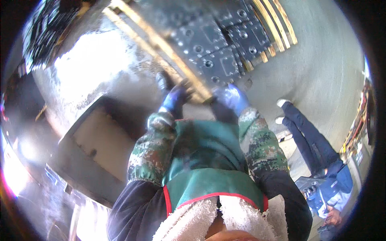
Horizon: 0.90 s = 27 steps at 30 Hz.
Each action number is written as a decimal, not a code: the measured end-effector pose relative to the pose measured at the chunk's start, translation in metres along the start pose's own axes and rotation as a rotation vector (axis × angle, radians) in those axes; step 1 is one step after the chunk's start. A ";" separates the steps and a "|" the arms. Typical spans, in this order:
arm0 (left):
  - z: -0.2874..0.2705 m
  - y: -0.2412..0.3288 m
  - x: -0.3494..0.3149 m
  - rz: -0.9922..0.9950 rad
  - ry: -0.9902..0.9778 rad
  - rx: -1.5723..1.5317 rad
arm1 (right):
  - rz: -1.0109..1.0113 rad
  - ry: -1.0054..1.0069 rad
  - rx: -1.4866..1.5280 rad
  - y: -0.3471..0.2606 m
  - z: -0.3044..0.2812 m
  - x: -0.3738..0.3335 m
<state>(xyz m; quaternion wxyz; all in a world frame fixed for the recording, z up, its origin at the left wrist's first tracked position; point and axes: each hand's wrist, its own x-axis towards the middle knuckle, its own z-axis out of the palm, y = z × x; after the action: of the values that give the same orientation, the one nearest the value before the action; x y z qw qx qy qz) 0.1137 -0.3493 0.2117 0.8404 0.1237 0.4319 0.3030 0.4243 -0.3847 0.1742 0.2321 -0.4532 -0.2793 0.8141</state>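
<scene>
A wooden pallet (161, 46) lies ahead of me, its pale slats running toward my feet. Dark metal plates (209, 34) with round holes and raised fittings cover its middle and right part. My left hand (177, 97), in a blue glove with dark fingers, is at the pallet's near left corner, and its fingers look curled over a slat. In a matching glove, my right hand (232, 99) is just below the near edge of the plates. Motion smears its fingers, so whether it touches a plate or the slat end is unclear.
At my left stands a large grey bin (86, 160) with a pale brown interior. A dark stack (48, 36) is blurred at the upper left. To the right, a person in dark clothes (311, 140) stands holding a dark plate-like part (309, 184). Bright glare covers the floor left of the pallet.
</scene>
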 end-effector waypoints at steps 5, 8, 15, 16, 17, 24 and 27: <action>-0.005 0.074 -0.121 0.131 -0.108 0.077 | 0.426 -0.228 0.730 -0.139 0.138 -0.044; 0.008 0.133 -0.192 0.242 -0.227 -0.045 | 0.414 -0.350 0.559 -0.235 0.236 -0.067; 0.038 0.273 -0.334 0.608 -0.111 -0.282 | 0.311 -0.865 0.059 -0.295 0.449 0.041; 0.038 0.285 -0.344 0.635 -0.206 -0.430 | 0.323 -0.988 0.111 -0.287 0.485 0.063; 0.030 0.303 -0.347 0.695 -0.469 -0.761 | 0.278 -0.984 -0.007 -0.295 0.506 0.077; -0.011 0.363 -0.401 1.098 0.197 -0.432 | 0.541 -1.211 0.479 -0.426 0.597 0.173; -0.042 0.371 -0.428 1.035 0.472 -0.248 | 0.525 -1.262 0.415 -0.480 0.633 0.219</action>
<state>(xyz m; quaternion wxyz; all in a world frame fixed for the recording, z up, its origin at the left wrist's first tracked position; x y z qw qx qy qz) -0.2590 -0.3238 0.6402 0.4721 0.1486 0.4519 0.7421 -0.1708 -0.0480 0.6345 -0.0961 0.1057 -0.0814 0.9864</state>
